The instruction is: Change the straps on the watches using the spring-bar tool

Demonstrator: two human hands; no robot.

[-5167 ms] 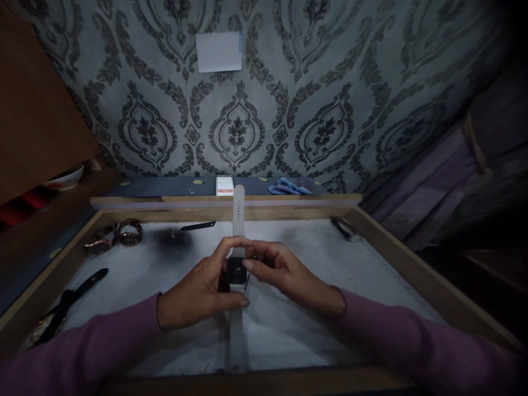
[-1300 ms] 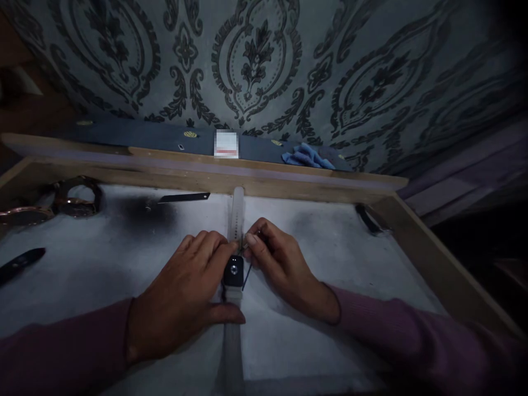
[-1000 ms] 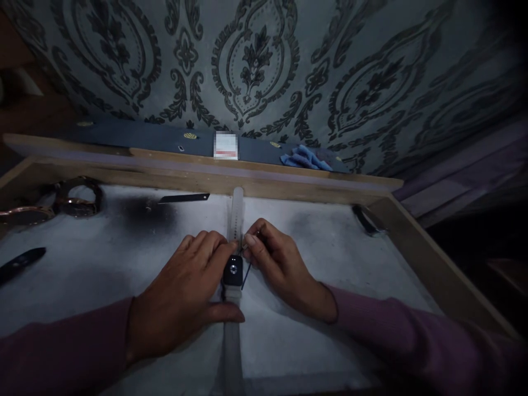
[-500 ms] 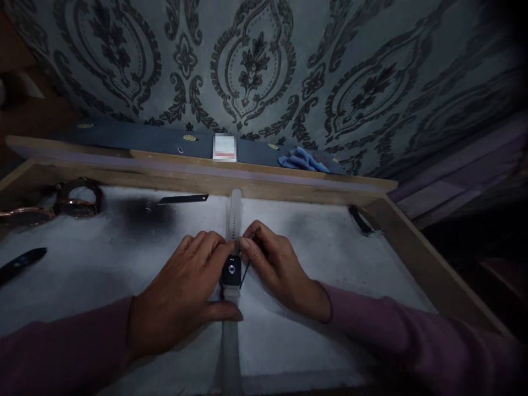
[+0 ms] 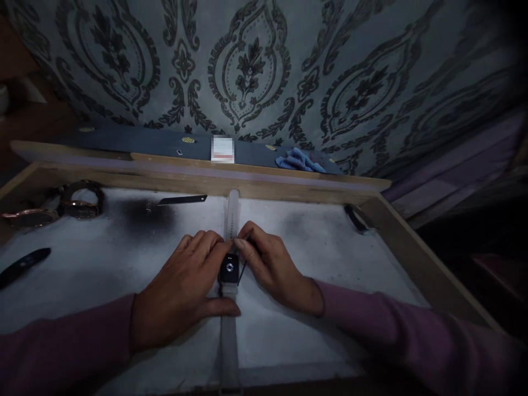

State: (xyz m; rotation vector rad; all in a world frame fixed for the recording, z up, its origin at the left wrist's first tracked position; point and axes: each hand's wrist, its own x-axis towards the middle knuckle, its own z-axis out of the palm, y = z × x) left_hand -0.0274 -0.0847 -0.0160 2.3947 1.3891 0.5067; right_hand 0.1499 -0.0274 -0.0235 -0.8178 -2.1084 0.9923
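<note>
A smartwatch (image 5: 229, 268) with a dark square face lies face up, its pale strap (image 5: 232, 212) stretched away from me and its other strap half (image 5: 229, 346) running toward me. My left hand (image 5: 181, 280) is closed around the watch from the left, fingertips at the upper strap joint and thumb across the lower strap. Pinched in my right hand (image 5: 274, 264) is a thin dark rod-like tool (image 5: 242, 271), slanting down beside the watch's right edge. The right fingertips meet the upper strap joint, where the fingers hide the contact.
The white work surface (image 5: 289, 324) has a raised wooden border (image 5: 198, 180). Along it lie a dark blade (image 5: 182, 200), round watches (image 5: 82, 201), a black pointed object (image 5: 25, 267) and a dark strap with a buckle (image 5: 358, 219). Behind is a blue cloth (image 5: 300, 159).
The whole view has shifted slightly. Both hands keep about the same grip on the watch and the thin tool, and the near strap end now shows at the bottom.
</note>
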